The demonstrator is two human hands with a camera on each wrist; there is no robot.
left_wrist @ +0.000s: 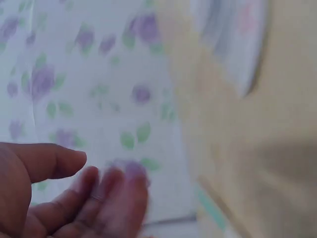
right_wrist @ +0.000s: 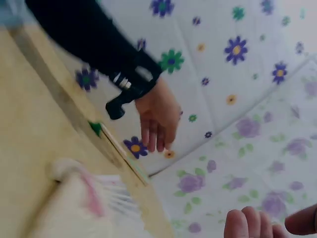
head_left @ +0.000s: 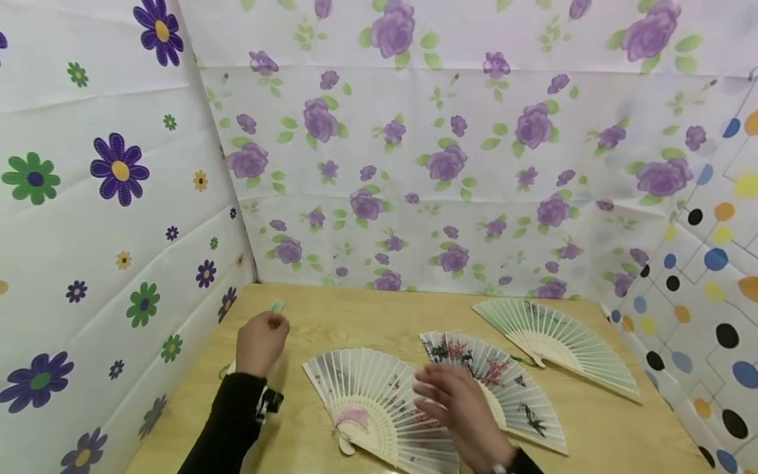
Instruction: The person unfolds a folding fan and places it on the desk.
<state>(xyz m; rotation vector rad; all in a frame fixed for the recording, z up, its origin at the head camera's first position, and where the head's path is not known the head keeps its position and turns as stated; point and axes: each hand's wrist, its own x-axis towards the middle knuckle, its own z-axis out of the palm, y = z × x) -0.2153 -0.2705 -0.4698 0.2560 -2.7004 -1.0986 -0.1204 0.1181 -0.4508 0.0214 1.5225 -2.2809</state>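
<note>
My left hand (head_left: 260,342) hovers over the table's left side, its fingers loosely bent and nothing between them in the left wrist view. Below it lies a narrow folded fan (right_wrist: 126,156), mostly hidden in the head view except for a green tip (head_left: 277,306). Over the spread fans hangs my right hand (head_left: 458,411), fingers relaxed and holding nothing. Nearest to it are a white folding fan (head_left: 361,378) with a pink patch near its pivot, and a folding fan with red blossoms (head_left: 527,395). The right hand hides part of both.
A pale green folding fan (head_left: 568,339) lies spread at the back right. The wooden table (head_left: 355,309) is bordered by flowered cloth (head_left: 444,217) behind, daisy-print cloth (head_left: 89,243) on the left and dotted cloth (head_left: 705,316) on the right.
</note>
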